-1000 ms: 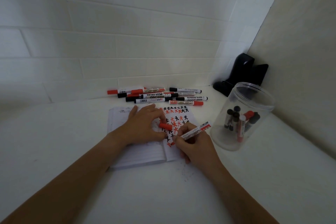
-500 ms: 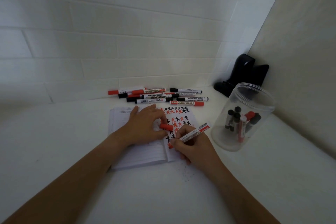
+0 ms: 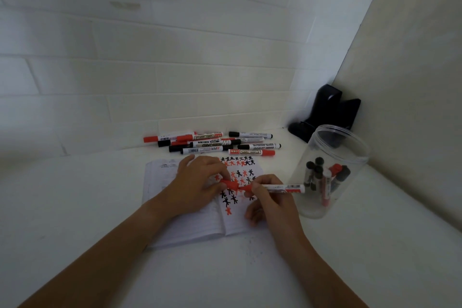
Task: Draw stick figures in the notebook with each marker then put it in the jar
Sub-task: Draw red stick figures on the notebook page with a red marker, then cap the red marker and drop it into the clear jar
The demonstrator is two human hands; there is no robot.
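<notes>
Now red marker, white barrel, uncapped

Just one camera here, sitting up on the person's head and looking forward and down over the white table, so both forearms are coming in from the bottom edge with the hands meeting around mid-frame. It's a wide-angle lens that's bending the tiled wall along the back, and it's sitting pretty close in, with the corner where the right-hand wall is meeting the tiles in view. No second view is sharing anything.
</notes>
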